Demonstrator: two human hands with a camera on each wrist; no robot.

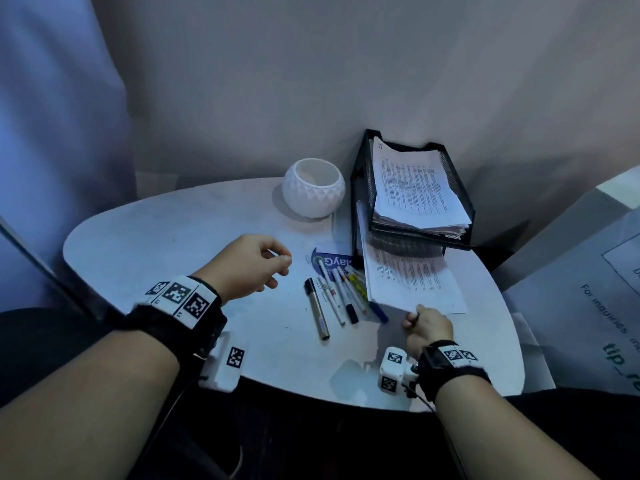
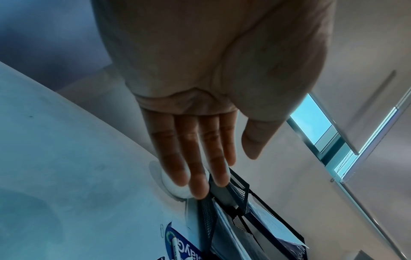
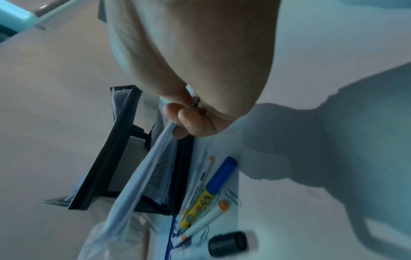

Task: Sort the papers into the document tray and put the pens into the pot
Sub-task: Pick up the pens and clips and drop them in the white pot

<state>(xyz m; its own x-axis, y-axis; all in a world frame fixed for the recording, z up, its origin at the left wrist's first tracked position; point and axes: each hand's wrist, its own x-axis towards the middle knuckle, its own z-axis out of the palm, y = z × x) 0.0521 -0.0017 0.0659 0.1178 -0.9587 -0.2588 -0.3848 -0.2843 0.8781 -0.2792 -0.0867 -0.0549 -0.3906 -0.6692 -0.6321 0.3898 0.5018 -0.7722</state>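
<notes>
Pinching the near corner of a printed sheaf of papers [image 1: 414, 278], the right hand [image 1: 427, 329] has thumb and curled fingers closed on its edge; the right wrist view shows the sheets bowing upward from that pinch, so the near end looks lifted off the surface [image 1: 145, 244] while the far end lies in the lower tier of the black mesh document tray [image 1: 360, 188]. Holding at the corner probably lets the hand steer the sheaf further in under the upper tier, which already carries a thick stack of printed pages [image 1: 415, 188].

Released and holding nothing, the left hand [image 1: 247, 266] hovers above the middle of the surface, fingers loosely curved in the head view and nearly straight in the left wrist view. It sits just left of the pens [image 1: 337, 294], likely ready to gather them.

Those pens lie in a loose fan near the middle of the surface, just left of the sheaf, with the blue-capped ones partly tucked under its edge. None is in the white faceted pot [image 1: 313, 188], which stands at the far edge of the surface, just left of the tray. A blue-printed sheet [image 1: 329, 259] lies flat beneath the pen tips.

Judging by this, the paper sorting is nearly done and the pens are untouched.
</notes>
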